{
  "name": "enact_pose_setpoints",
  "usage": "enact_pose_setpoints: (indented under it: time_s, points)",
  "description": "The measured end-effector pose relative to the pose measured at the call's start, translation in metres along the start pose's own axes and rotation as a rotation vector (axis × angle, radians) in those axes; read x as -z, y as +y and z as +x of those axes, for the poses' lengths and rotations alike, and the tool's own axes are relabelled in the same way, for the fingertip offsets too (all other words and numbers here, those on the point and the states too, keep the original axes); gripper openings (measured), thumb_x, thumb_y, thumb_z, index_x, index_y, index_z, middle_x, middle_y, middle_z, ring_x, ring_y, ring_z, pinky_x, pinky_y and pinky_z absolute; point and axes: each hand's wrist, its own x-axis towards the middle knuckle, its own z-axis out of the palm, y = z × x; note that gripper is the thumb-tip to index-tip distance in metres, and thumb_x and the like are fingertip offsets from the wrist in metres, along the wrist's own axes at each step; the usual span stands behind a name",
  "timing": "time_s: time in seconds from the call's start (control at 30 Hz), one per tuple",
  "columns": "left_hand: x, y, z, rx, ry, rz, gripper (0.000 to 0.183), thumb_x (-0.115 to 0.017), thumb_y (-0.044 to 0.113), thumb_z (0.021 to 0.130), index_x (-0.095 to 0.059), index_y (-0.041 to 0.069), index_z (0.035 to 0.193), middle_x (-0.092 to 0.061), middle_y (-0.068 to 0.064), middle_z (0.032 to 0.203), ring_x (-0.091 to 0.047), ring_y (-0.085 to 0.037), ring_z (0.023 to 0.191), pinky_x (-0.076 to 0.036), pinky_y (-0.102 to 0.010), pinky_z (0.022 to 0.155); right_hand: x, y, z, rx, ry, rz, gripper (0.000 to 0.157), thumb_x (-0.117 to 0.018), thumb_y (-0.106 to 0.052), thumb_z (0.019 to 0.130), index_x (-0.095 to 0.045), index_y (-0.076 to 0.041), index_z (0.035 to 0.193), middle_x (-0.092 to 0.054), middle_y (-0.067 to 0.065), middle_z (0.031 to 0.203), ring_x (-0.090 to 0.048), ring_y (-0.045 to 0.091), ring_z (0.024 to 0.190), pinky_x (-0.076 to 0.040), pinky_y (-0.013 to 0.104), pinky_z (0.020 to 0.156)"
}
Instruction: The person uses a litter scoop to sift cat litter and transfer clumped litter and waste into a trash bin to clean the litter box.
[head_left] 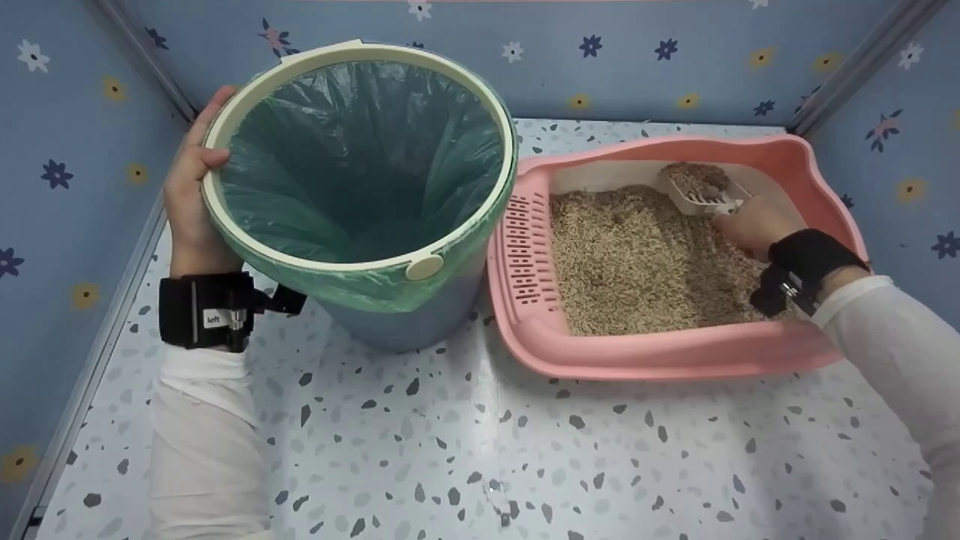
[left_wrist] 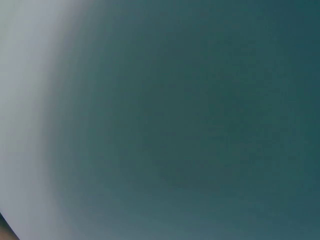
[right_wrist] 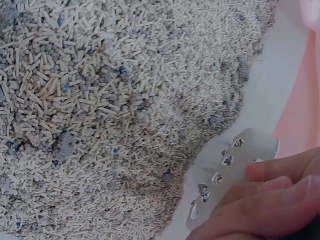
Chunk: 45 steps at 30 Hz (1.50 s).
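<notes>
On the left of the head view, my left hand [head_left: 193,202] holds the side of a trash bin [head_left: 401,330], its thumb at the cream rim. A green plastic bag [head_left: 352,292] lines the bin and folds over its edge. My right hand [head_left: 754,225] grips a white slotted litter scoop [head_left: 681,199] over the far right of a pink litter box [head_left: 660,364]. Clumped litter [head_left: 697,178] fills the scoop. In the right wrist view, pieces sit in the scoop's slots [right_wrist: 228,160], beside pellet litter [right_wrist: 125,100]. The left wrist view is a blur.
Blue flower-printed walls [head_left: 630,75] close in the back and both sides. The speckled floor [head_left: 480,442] runs in front of the bin and box. Standing next to the bin is the box's perforated ledge [head_left: 521,247]. Some white box bottom shows past the litter.
</notes>
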Motion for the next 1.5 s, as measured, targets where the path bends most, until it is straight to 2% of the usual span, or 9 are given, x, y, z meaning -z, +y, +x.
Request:
enact_pose_setpoints:
  time_s: [0.13,0.27,0.33,0.47,0.63,0.87,0.93,1.1,1.5]
  points:
    - [-0.001,-0.001,0.000,-0.001,0.002,0.022,0.060,-0.024,-0.006,0.085,-0.043,0.006,0.140,-0.038,-0.010,0.147,-0.034,-0.021,0.136,-0.022,-0.033,0.113,0.003,-0.005,-0.008,0.020,0.006,0.049,0.041,-0.041,-0.033,0.094,-0.054,-0.009,0.062,-0.036,-0.004,0.044,-0.035,0.012,0.037,-0.033,0.032,0.040]
    - [0.000,-0.001,0.000,0.001,-0.003,0.022,0.060,-0.023,-0.007,0.085,-0.043,0.006,0.140,-0.037,-0.010,0.148,-0.033,-0.021,0.137,-0.022,-0.034,0.113,0.006,-0.009,-0.016,0.034,-0.010,0.146,0.047,-0.045,-0.028,0.094,-0.047,0.001,0.131,-0.035,-0.004,0.047,-0.035,0.010,0.037,-0.033,0.031,0.039]
    - [0.000,-0.001,0.000,0.005,-0.002,0.014,0.059,-0.023,-0.007,0.086,-0.044,0.006,0.140,-0.036,-0.010,0.148,-0.033,-0.021,0.137,-0.022,-0.033,0.113,0.007,-0.011,-0.021,0.038,-0.016,0.155,0.054,-0.046,-0.028,0.094,-0.037,0.000,0.139,-0.035,-0.004,0.048,-0.035,0.010,0.038,-0.034,0.031,0.040]
    - [0.000,0.000,0.001,0.000,0.002,0.017,0.059,-0.022,-0.006,0.086,-0.044,0.006,0.140,-0.036,-0.010,0.148,-0.032,-0.021,0.137,-0.021,-0.033,0.114,0.009,-0.016,-0.032,0.050,-0.027,0.092,0.037,-0.045,-0.035,0.095,-0.058,0.000,0.095,-0.035,-0.004,0.048,-0.037,0.011,0.039,-0.035,0.032,0.042]
    - [0.001,0.000,0.001,0.004,0.010,-0.002,0.059,-0.025,-0.006,0.085,-0.045,0.006,0.139,-0.038,-0.009,0.148,-0.033,-0.021,0.137,-0.020,-0.034,0.113,0.008,-0.023,-0.046,0.096,-0.001,0.014,0.047,-0.042,-0.044,0.095,-0.040,-0.016,0.058,-0.037,-0.003,0.046,-0.040,0.013,0.039,-0.037,0.033,0.043]
    - [0.003,-0.001,0.001,-0.002,-0.011,0.004,0.059,-0.026,-0.006,0.085,-0.043,0.007,0.140,-0.036,-0.009,0.148,-0.033,-0.020,0.136,-0.021,-0.032,0.114,0.006,-0.029,-0.070,0.146,0.089,-0.044,0.055,-0.039,-0.056,0.093,-0.049,-0.007,0.071,-0.041,0.001,0.050,-0.043,0.016,0.040,-0.037,0.033,0.041]
    - [0.003,-0.001,0.002,0.001,-0.010,-0.025,0.059,-0.027,-0.007,0.084,-0.044,0.006,0.139,-0.037,-0.009,0.148,-0.033,-0.020,0.136,-0.021,-0.033,0.114,0.005,-0.031,-0.075,0.176,0.132,-0.017,0.057,-0.042,-0.055,0.093,-0.055,0.000,0.101,-0.049,0.006,0.060,-0.045,0.016,0.044,-0.037,0.033,0.040]
    - [0.003,-0.001,0.002,0.016,0.010,-0.049,0.060,-0.031,-0.007,0.081,-0.046,0.006,0.138,-0.040,-0.009,0.146,-0.034,-0.021,0.136,-0.021,-0.033,0.113,0.002,-0.031,-0.083,0.245,0.235,0.041,0.075,-0.046,-0.046,0.094,-0.013,-0.008,0.151,-0.057,0.017,0.085,-0.050,0.019,0.053,-0.039,0.032,0.042]
    - [0.003,0.000,0.002,0.023,0.013,-0.064,0.060,-0.034,-0.007,0.081,-0.046,0.006,0.138,-0.041,-0.010,0.145,-0.034,-0.022,0.137,-0.020,-0.034,0.113,-0.006,-0.032,-0.087,0.258,0.427,0.102,0.057,-0.043,-0.048,0.096,-0.051,0.005,0.117,-0.045,0.006,0.063,-0.041,0.016,0.048,-0.033,0.029,0.044]
